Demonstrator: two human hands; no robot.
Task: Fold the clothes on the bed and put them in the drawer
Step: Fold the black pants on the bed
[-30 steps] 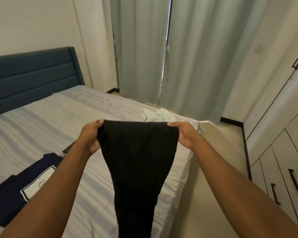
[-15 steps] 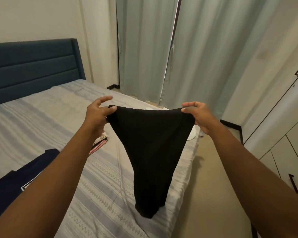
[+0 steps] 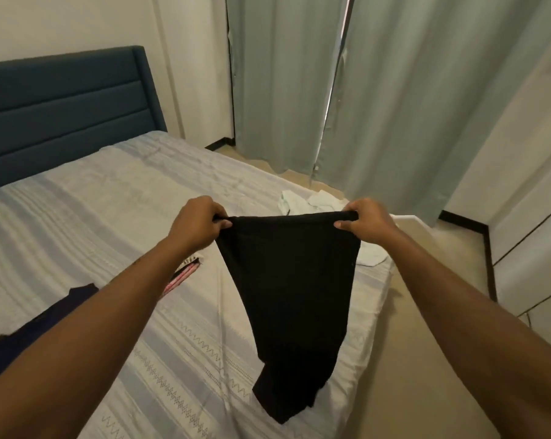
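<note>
My left hand (image 3: 198, 221) and right hand (image 3: 367, 221) each grip a top corner of the black pants (image 3: 290, 280), fingers curled tight. The pants hang over the striped bed (image 3: 109, 201). Behind stand a blue headboard (image 3: 62, 106) and green curtains (image 3: 394, 90). A navy shirt (image 3: 30, 334) lies on the sheet.

Head-worn view, angled down, near bed (image 3: 115, 236) corner

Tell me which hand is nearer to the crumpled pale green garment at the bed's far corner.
Right. The right hand grips the black fabric garment close by the crumpled pale green garment; the left hand grips its other top corner, farther away.
</note>
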